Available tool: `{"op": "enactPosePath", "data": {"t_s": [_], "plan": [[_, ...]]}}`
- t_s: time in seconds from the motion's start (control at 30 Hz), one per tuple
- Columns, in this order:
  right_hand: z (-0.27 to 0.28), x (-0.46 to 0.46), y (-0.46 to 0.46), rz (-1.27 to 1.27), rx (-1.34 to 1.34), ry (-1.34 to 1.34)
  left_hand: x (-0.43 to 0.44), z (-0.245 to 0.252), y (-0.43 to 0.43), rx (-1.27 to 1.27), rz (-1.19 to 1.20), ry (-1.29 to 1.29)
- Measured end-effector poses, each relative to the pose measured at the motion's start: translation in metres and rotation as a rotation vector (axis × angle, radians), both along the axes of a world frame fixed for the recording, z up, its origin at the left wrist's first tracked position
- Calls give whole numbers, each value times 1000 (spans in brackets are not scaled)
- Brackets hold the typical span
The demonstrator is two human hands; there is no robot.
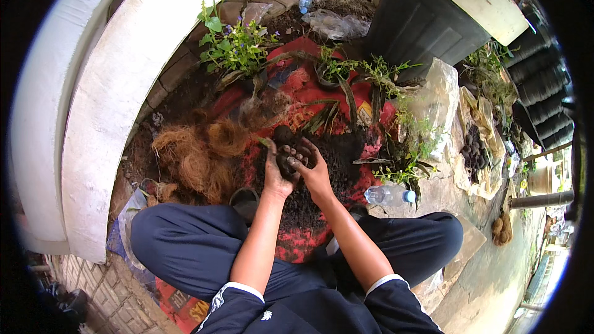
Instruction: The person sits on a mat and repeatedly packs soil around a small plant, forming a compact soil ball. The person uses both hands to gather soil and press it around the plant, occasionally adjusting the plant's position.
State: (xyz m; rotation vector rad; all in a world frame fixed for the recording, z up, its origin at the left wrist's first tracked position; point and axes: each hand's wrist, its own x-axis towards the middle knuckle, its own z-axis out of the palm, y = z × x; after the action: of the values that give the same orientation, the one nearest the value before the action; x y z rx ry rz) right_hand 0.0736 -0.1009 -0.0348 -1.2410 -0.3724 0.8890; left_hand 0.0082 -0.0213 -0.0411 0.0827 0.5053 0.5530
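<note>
Between my two soil-smeared hands is a clump of dark soil [287, 165], partly hidden by the fingers. My left hand [275, 174] cups it from the left and below. From the right, my right hand [314, 167] presses round it with curled fingers, its thumb lying across the near side. Just beyond the fingertips sits a dark rounded ball [282, 134], apparently of soil. Loose black soil [341, 150] is spread under and around my hands on a red printed sheet [297, 241]. Brown coconut fibre [192, 162] lies heaped to the left.
Flowering plants [239, 46] and a small potted plant [332, 69] stand at the far side. A plastic bottle [389, 195] lies by my right knee. Further right, an opened plastic bag [494, 148] holds several dark balls [474, 148]. A curved white wall [106, 102] bounds the left.
</note>
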Motion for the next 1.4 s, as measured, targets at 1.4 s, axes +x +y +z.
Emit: {"op": "enactPosePath", "data": {"t_s": [1.4], "plan": [[5,3,-7,129,-152,-1371,-1,30,12,316,-215,526]]}}
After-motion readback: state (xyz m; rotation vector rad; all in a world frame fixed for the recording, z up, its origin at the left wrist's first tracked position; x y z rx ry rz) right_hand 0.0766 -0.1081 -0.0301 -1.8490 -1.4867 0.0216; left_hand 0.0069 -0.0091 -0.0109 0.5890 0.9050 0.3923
